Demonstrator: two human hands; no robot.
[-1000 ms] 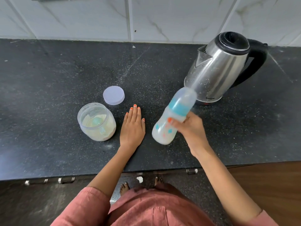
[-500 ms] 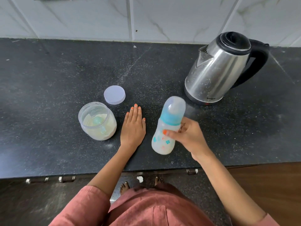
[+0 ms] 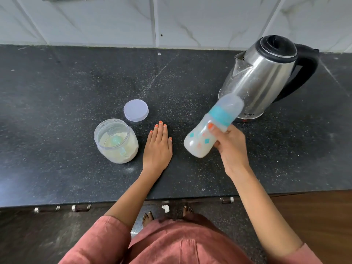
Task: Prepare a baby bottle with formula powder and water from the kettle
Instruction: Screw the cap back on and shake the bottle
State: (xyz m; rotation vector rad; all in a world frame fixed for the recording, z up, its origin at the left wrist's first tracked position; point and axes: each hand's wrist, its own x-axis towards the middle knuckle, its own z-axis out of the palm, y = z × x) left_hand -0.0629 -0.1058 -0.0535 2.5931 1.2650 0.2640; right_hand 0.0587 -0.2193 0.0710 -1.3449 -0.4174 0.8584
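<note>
My right hand grips a baby bottle above the counter, tilted with its capped top toward the upper right. The bottle has a teal collar, a clear cap and milky white liquid inside, and it looks motion-blurred. My left hand rests flat on the black counter with straight fingers. To its left stands an open clear jar of formula powder with a teal scoop lying in the powder. The jar's round lid lies just behind it. A steel kettle with a black lid and handle stands at the back right.
The black speckled counter runs across the view, with a white marble-tiled wall behind. Its front edge is near my body, with drawer handles below. Bare feet show on the floor beneath.
The bottle swung from tilted right to nearly upright, then back to tilted right, in my right hand. My left hand stayed flat on the counter.
</note>
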